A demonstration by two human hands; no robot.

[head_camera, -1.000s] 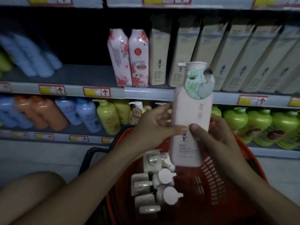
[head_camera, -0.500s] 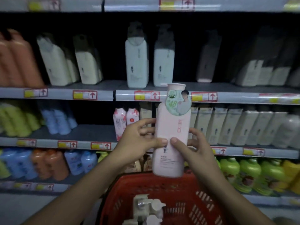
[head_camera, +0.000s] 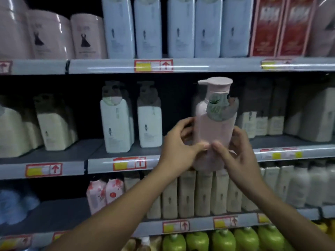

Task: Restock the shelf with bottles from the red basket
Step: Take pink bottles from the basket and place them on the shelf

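Observation:
A pale pink pump bottle [head_camera: 213, 129] with a round green tag at its neck is held upright in front of the middle shelf [head_camera: 126, 153]. My left hand [head_camera: 178, 147] grips its lower left side and my right hand [head_camera: 235, 154] grips its lower right side, thumbs meeting on the front. The bottle's base hangs level with the shelf's front rail, at a gap to the right of two white pump bottles [head_camera: 132, 122]. The red basket is out of view.
Pink and pale blue bottles [head_camera: 148, 28] fill the top shelf, with red boxes [head_camera: 279, 26] at right. Cream bottles [head_camera: 197, 194] crowd the shelf below, green bottles [head_camera: 223, 240] at the bottom. Dark and white bottles [head_camera: 261, 113] stand right of the gap.
Both hands have lifted the pink bottle up from above the basket to the middle shelf. My view tilted up, so the basket dropped out of sight.

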